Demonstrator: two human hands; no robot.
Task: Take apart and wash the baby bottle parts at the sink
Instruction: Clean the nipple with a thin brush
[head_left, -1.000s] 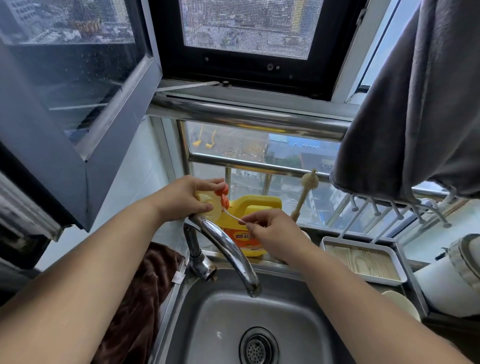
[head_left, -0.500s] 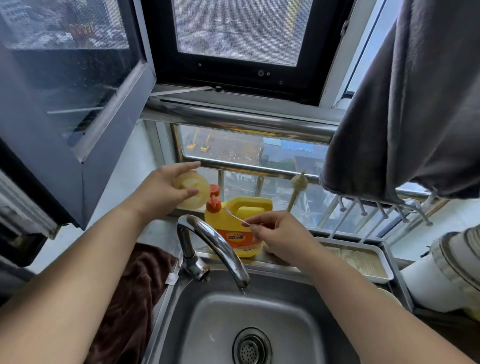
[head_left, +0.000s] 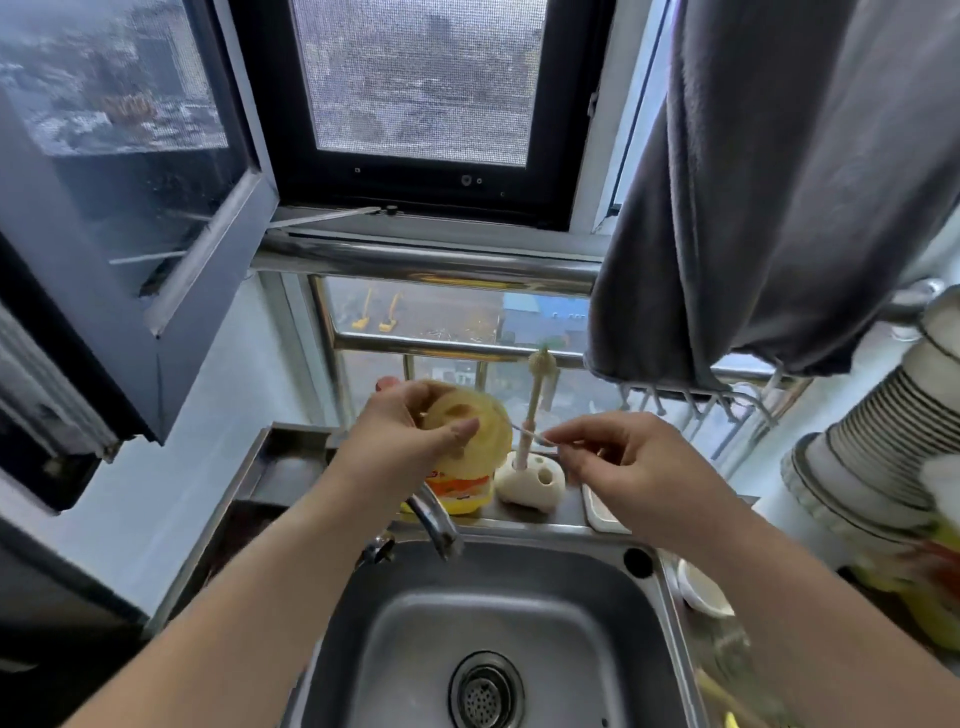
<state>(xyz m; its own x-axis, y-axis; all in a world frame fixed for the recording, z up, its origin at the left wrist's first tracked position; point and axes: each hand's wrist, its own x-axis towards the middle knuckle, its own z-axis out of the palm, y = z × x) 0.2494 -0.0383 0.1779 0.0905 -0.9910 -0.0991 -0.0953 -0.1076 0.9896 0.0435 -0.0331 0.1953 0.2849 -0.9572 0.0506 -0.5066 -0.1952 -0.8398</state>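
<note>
- A round, pale yellow, translucent bottle part (head_left: 470, 423), ring-shaped with a raised centre, is held up above the sink (head_left: 519, 613), its flat face turned toward the camera and gripped at its left edge.
- A thin, pale stick-like piece (head_left: 530, 434), blurred, is pinched just right of the ring, slanting toward it.

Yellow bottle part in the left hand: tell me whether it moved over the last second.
Yes. The yellow bottle part moved right, now covering the detergent jug.
</note>
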